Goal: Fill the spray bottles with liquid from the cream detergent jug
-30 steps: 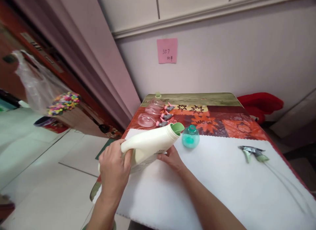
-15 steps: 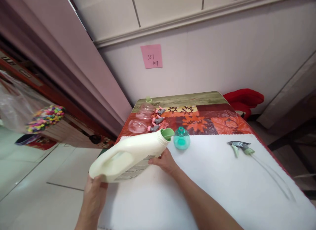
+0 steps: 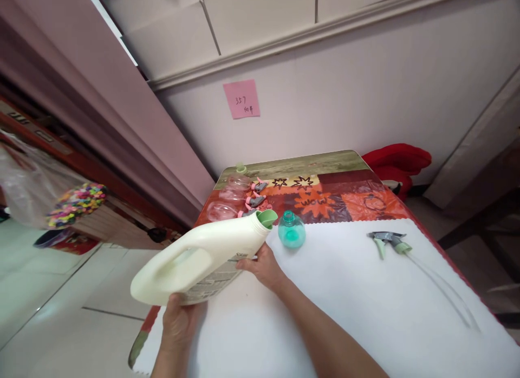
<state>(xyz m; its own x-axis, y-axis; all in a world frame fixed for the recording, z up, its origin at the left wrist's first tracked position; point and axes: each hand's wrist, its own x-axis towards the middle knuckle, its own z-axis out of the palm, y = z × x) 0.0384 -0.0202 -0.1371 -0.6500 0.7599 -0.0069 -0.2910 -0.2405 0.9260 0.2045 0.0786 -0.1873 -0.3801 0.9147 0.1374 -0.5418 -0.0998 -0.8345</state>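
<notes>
Leaning in the head view, the cream jug (image 3: 223, 237) was held above the white mat (image 3: 345, 286), its green spout (image 3: 267, 219) near the teal bottle (image 3: 291, 233) but apart from it. The left hand (image 3: 177, 319) clasped the lower end, thumb showing, other fingers hidden beneath; the right hand (image 3: 262, 267) gripped below the neck, fingers mostly out of sight. The label (image 3: 217, 279) was mostly too small to read. The jug partly covered the nearest clear spray bottle (image 3: 221, 210), and the left edge cut off a plastic bag (image 3: 28, 183)
</notes>
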